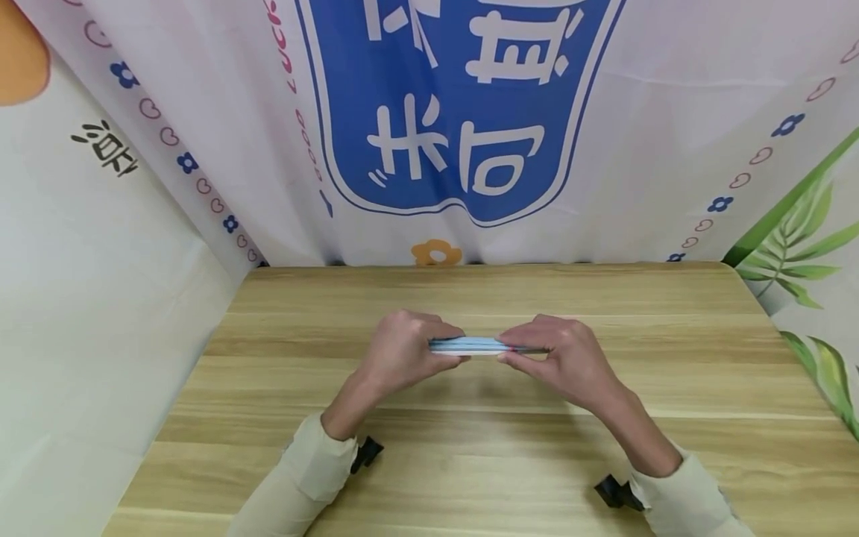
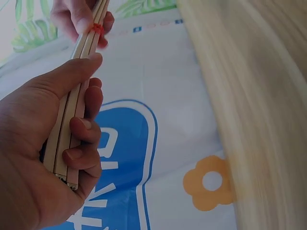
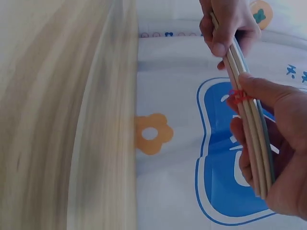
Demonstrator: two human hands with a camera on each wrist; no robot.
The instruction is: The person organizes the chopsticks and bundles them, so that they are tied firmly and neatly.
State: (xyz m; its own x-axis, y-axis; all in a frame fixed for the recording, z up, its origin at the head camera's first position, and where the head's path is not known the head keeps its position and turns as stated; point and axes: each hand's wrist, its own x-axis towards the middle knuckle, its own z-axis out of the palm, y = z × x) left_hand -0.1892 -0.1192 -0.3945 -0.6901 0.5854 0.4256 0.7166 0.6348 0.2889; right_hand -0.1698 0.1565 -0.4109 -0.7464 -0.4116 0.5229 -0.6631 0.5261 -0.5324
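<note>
Held level above the table between both hands is a bundle of long, thin, flat-sided strips (image 1: 470,345), pale blue and whitish from above, wood-coloured in the wrist views. A red tie (image 3: 241,96) circles it near the right hand. My left hand (image 1: 401,349) grips one end, thumb along the near side and fingers curled round the far side, as the left wrist view shows. The other end is gripped by my right hand (image 1: 560,356), its thumb and fingers close to the red tie. Palms and fingers hide parts of the strips; their exact kind is unclear.
A light wood-grain table (image 1: 483,447) lies beneath the hands. Behind it hangs a white cloth (image 1: 644,171) with a blue printed panel and an orange flower. White sheeting (image 1: 101,298) is at the left, and leaf-printed sheeting (image 1: 805,246) at the right.
</note>
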